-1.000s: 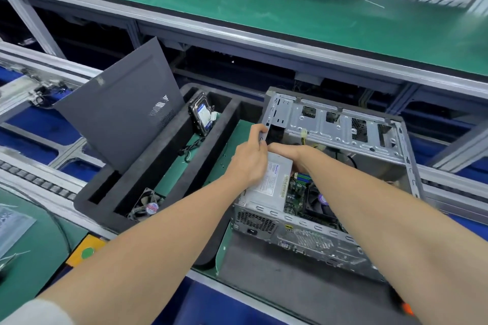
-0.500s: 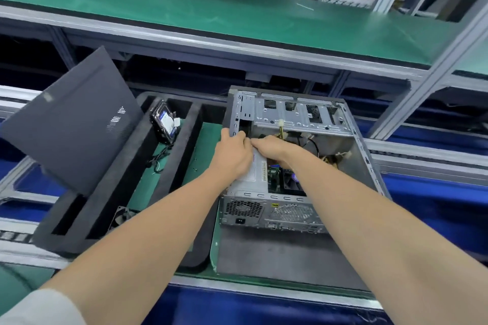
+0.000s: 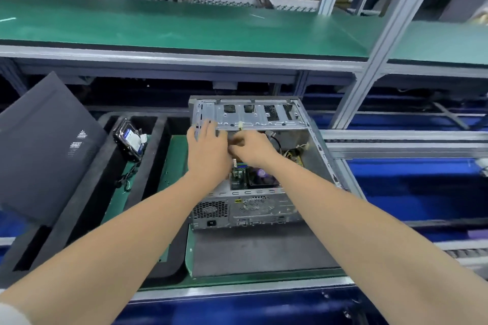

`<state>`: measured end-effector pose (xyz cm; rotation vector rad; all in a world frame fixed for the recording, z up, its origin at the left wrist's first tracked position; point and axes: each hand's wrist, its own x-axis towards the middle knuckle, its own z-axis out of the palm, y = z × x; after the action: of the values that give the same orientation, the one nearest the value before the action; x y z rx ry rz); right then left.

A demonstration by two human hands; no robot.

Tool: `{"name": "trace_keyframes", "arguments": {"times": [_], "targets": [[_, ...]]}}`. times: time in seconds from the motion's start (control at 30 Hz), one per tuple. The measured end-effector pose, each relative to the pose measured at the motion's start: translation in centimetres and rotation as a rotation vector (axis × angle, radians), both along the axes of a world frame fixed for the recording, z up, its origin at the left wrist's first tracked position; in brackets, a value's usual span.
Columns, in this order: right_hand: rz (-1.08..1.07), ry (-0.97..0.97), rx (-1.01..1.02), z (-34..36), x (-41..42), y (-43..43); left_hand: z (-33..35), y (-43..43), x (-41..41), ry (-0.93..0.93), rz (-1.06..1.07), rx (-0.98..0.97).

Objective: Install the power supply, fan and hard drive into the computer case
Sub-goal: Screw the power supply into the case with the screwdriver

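The open computer case (image 3: 311,140) lies on its side on a grey mat. The power supply sits in its near left corner, and only its vented rear face (image 3: 210,210) shows. My left hand (image 3: 208,150) lies flat over the power supply, fingers stretched toward the drive cage (image 3: 248,116). My right hand (image 3: 254,149) is beside it, fingers curled at the power supply's far end among the cables. What exactly it grips is blurred. The hard drive (image 3: 129,140) leans in the black foam tray (image 3: 155,145) on the left. I do not see the fan.
A dark grey side panel (image 3: 45,153) stands tilted at the far left of the foam tray. A green shelf (image 3: 184,26) overhangs the line behind the case. An aluminium post (image 3: 369,66) rises at the right. Blue conveyor surface (image 3: 409,192) lies to the right.
The view has swung to the right and closer. Both hands have moved toward the far end of the power supply, and my left hand's fingers have flattened out near the drive cage.
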<state>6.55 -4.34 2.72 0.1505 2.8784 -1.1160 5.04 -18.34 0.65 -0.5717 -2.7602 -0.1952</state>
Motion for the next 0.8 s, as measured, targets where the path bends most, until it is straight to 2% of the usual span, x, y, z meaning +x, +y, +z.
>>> {"name": "trace_keyframes", "arguments": {"times": [0.1, 0.23, 0.37, 0.5, 0.67, 0.8], "targets": [[-0.043, 0.032, -0.038, 2.2, 1.6, 4.6, 2.5, 4.5, 1.6, -0.093, -0.055, 0.168], [-0.175, 0.104, 0.002, 4.3, 4.4, 12.1, 4.4, 10.4, 3.6, -0.31, -0.115, 0.469], [-0.294, 0.075, -0.24, 4.0, 7.7, 18.6, 4.0, 15.6, 5.5, -0.402, -0.171, 0.481], [-0.311, 0.035, -0.236, 2.1, 10.3, 23.6, 2.4, 20.2, 7.2, -0.436, -0.195, 0.48], [-0.319, -0.083, -0.232, -2.1, 11.8, 26.9, -0.2, 23.5, 8.5, -0.478, -0.168, 0.362], [-0.305, -0.184, -0.203, -5.7, 12.2, 28.0, -1.4, 24.1, 9.3, -0.464, -0.166, 0.435]]}}
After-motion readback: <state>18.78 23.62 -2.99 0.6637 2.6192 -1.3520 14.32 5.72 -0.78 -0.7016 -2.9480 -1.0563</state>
